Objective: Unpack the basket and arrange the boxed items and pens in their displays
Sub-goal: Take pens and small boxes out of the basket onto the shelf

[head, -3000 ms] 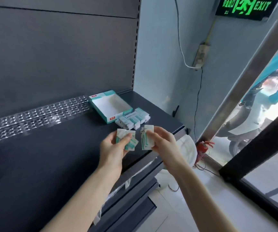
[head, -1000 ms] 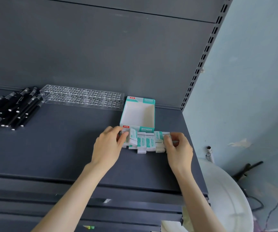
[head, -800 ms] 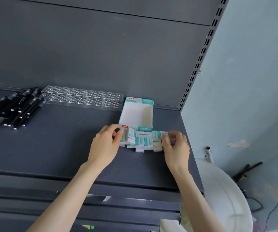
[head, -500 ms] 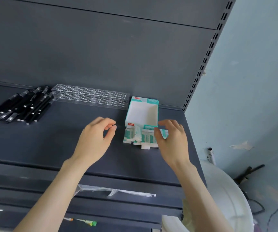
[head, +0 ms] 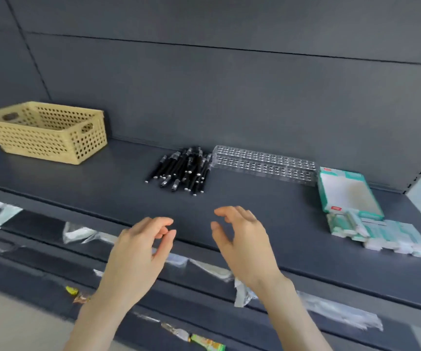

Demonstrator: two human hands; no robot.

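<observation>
**Hands Leaving the Boxed Items, Hovering Before the Pens**

Both hands are now holding clear of the small boxes they were squaring up half a second ago, and the view is swinging left. Left hand (head: 136,252) and right hand (head: 242,241) are hovering side by side, empty, fingers loosely curled and released, over the front edge of the dark matte shelf (head: 90,196).

Far left of the left hand, the tan perforated plastic basket (head: 44,133) is standing with no contents showing, apparently unpacked.

Beyond the right hand, the clear rack (head: 265,162), a long stepped block with rows of holes, is standing empty, ready for upright pens.

Well right of the right hand, the teal-and-white card display tray (head: 346,191) is lying open and empty. The small boxes (head: 381,231) are sitting grouped against its front lip, probably staged for loading.

Directly ahead of both hands, the slim black pens (head: 184,171) are lying in a loose heap, touching the rack's left end.
</observation>
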